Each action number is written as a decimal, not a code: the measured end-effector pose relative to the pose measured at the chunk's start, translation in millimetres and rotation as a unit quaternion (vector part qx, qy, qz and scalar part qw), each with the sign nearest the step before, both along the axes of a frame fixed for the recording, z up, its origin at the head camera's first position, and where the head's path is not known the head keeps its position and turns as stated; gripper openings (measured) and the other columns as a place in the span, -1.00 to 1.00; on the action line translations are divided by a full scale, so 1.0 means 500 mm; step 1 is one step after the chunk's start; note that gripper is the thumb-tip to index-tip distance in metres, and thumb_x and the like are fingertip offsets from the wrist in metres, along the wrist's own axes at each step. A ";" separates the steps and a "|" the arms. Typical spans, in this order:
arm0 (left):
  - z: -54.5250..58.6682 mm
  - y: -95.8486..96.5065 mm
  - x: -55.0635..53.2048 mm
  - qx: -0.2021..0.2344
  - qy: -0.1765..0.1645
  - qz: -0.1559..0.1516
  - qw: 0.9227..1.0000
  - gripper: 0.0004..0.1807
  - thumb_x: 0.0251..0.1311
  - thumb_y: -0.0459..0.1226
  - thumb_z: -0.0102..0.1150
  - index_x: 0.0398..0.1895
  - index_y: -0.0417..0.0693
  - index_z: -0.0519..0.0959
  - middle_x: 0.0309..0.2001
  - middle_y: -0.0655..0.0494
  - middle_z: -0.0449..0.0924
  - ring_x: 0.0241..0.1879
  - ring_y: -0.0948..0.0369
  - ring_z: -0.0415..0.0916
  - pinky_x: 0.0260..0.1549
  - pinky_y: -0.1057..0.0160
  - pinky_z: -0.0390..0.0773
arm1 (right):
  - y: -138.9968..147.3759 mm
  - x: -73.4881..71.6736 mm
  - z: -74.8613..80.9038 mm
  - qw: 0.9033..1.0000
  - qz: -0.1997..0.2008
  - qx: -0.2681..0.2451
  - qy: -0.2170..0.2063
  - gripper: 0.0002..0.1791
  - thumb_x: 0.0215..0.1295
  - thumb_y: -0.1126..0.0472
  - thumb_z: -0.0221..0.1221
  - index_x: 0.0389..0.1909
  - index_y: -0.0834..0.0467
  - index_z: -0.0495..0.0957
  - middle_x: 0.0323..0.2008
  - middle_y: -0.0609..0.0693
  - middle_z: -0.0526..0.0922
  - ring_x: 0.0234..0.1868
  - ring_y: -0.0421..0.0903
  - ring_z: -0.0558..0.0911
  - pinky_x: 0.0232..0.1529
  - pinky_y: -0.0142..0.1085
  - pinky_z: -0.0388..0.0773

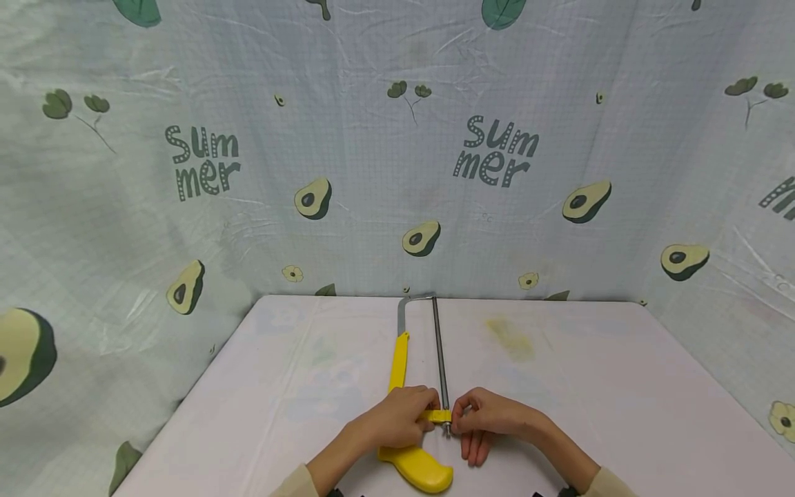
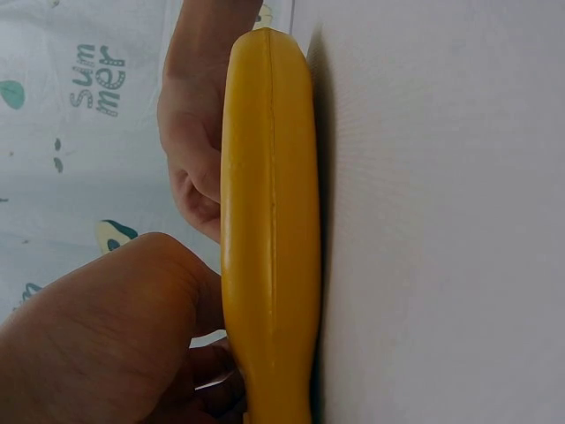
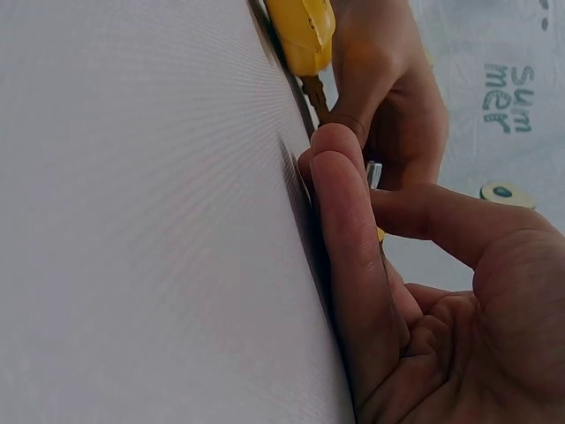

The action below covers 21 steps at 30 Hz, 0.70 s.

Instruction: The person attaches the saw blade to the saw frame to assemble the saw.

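A hacksaw lies on the table with its yellow handle [image 1: 424,471] toward me and its grey bow [image 1: 401,314] at the far end. Its straight blade [image 1: 440,352] runs along the right side to a yellow crosspiece [image 1: 441,416]. My left hand [image 1: 402,417] pinches this crosspiece with thumb and fingers. Just below it sits a small metal wing nut [image 1: 446,429]. My right hand [image 1: 487,417] has its thumb and index fingertips right at the nut's right side; I cannot tell whether they pinch it. Its other fingers [image 3: 349,221] extend low beside the table.
The pale tabletop [image 1: 298,386] stretches out around the saw, with a yellowish stain [image 1: 511,338] right of the blade. A sheet printed with avocados and lettering [image 1: 360,138] hangs behind the table and along both sides.
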<state>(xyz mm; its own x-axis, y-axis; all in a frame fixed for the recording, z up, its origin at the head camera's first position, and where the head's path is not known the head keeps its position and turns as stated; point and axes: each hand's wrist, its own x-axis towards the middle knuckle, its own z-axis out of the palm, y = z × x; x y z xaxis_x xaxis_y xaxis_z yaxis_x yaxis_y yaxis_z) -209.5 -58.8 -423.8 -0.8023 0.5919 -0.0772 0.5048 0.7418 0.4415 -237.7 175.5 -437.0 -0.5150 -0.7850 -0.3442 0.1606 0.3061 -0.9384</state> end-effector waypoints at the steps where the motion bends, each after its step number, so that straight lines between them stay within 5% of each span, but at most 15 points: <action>1: -0.001 0.000 0.000 0.000 0.001 -0.001 1.000 -0.87 0.34 -0.23 0.29 -0.14 0.15 0.55 -0.28 0.38 0.52 -0.30 0.41 0.40 -0.11 0.40 0.50 | 0.000 0.000 0.000 1.000 0.000 0.000 0.000 -0.84 0.43 0.21 0.17 -0.19 0.26 0.57 -0.54 -0.01 0.74 -0.60 -0.24 0.73 -0.52 -0.39 0.65; 21: 0.000 -0.002 0.000 0.002 -0.006 0.001 1.000 -0.87 0.34 -0.24 0.29 -0.13 0.14 0.55 -0.28 0.38 0.51 -0.30 0.42 0.40 -0.14 0.42 0.50 | 0.000 0.002 -0.001 1.000 0.003 -0.005 0.002 -0.80 0.41 0.21 0.18 -0.16 0.30 0.58 -0.53 0.00 0.75 -0.59 -0.24 0.73 -0.52 -0.39 0.65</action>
<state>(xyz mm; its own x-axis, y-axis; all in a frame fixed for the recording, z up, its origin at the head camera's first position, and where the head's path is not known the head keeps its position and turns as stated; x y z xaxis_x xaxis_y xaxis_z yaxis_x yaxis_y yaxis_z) -209.3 -59.7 -423.9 -0.8025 0.5907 -0.0842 0.4982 0.7410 0.4503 -236.6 175.5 -437.4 -0.5111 -0.7918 -0.3344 0.1541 0.2983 -0.9419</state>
